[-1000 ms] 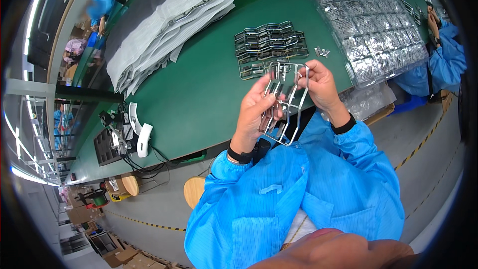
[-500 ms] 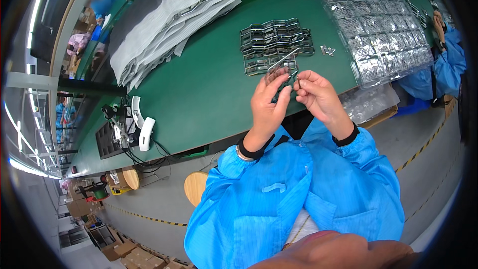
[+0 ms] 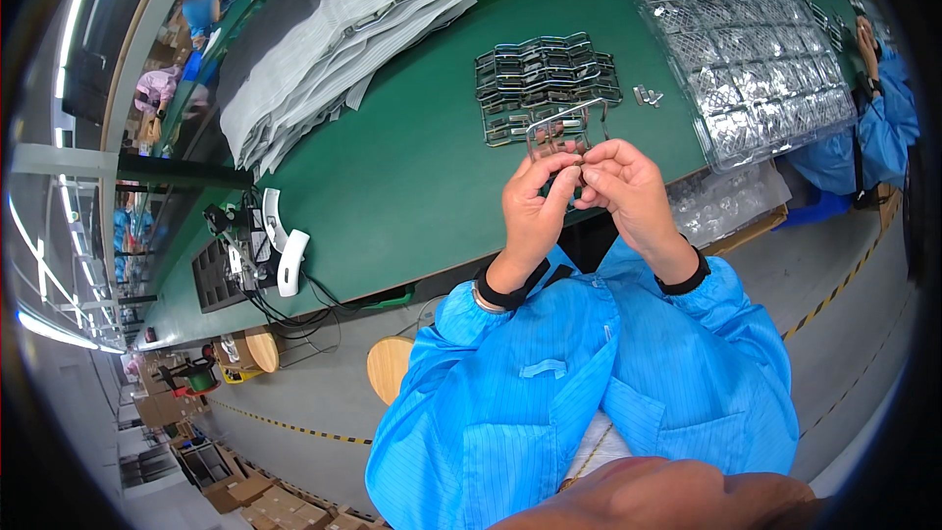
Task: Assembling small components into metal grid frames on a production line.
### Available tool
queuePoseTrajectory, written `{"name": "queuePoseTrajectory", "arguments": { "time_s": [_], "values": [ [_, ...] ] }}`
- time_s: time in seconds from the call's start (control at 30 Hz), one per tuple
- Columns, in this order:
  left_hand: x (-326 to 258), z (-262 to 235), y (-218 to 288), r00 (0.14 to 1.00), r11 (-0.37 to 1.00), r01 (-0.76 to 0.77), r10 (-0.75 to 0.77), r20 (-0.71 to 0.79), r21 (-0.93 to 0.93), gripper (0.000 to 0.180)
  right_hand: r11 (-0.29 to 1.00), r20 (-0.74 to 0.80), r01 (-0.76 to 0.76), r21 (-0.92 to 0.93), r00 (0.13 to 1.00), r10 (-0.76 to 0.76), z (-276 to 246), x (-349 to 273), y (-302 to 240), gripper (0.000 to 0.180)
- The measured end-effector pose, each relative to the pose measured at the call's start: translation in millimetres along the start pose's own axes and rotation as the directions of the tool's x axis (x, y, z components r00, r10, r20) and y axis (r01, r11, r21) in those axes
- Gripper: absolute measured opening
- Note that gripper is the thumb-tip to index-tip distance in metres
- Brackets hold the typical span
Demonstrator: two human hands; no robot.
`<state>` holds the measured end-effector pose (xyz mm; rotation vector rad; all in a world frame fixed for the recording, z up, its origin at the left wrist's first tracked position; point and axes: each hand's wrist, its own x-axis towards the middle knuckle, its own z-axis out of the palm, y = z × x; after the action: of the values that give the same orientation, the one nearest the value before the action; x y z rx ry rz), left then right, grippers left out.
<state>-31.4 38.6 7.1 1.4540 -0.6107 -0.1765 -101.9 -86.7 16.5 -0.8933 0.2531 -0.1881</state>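
My left hand (image 3: 533,208) is closed around a bent metal wire frame (image 3: 567,114), whose upper bar sticks out past the fingertips. My right hand (image 3: 633,188) has its fingers pinched together against the left fingertips, on a small piece mostly hidden between them. Just beyond both hands lies a stack of similar bent wire frames (image 3: 540,79) with small metal plates on them. A few tiny metal pieces (image 3: 648,95) lie to the right of the stack on the green worktable (image 3: 422,167).
Stacked white and grey sheets (image 3: 334,49) lie at the far left. Clear plastic trays (image 3: 756,69) of metal parts are at the right, near a co-worker's blue sleeve (image 3: 888,118). A black device with white curved parts (image 3: 291,263) and cables stands at the left. A round stool (image 3: 389,369) is below the table.
My right fingertips have moved left to meet the left ones. The wire frame in my left hand has turned, so its upper bar and right leg show more plainly.
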Motion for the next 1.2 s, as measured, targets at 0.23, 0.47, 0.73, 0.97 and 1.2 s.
{"name": "queuePoseTrajectory", "arguments": {
  "time_s": [0.23, 0.47, 0.73, 0.97, 1.2],
  "values": [
    [-1.2, -0.2, -5.7, 0.996, 0.996, 0.086, -0.086, -0.003, -0.012, 0.014, 1.0, -0.017, 0.006, -0.013, 1.0, -0.006, -3.3, -0.1, 1.8, 0.014],
    [1.8, -5.5, -8.1, 0.983, 0.979, 0.136, -0.153, -0.104, -0.154, 0.027, 0.979, -0.19, 0.172, -0.113, 0.963, -0.191, -43.4, 14.1, -17.3, 0.023],
    [1.6, -8.6, -13.4, 0.977, 0.961, 0.146, -0.177, -0.117, -0.233, 0.033, 0.942, -0.278, 0.251, -0.221, 0.91, -0.307, -68.5, 22.9, -22.5, 0.014],
    [3.6, -11.7, -9.9, 0.972, 0.924, 0.188, -0.224, -0.073, -0.331, 0.053, -0.2, 0.256, 0.162, -0.966, 0.679, -0.688, -101.4, 48.7, -14.0, 0.014],
    [5.8, -13.9, -6.8, 0.967, 0.896, 0.21, -0.25, -0.053, -0.392, 0.078, -0.298, 0.316, 0.153, -0.942, 0.696, -0.645, -102.5, 48.2, -10.3, 0.025]
  ]
}}
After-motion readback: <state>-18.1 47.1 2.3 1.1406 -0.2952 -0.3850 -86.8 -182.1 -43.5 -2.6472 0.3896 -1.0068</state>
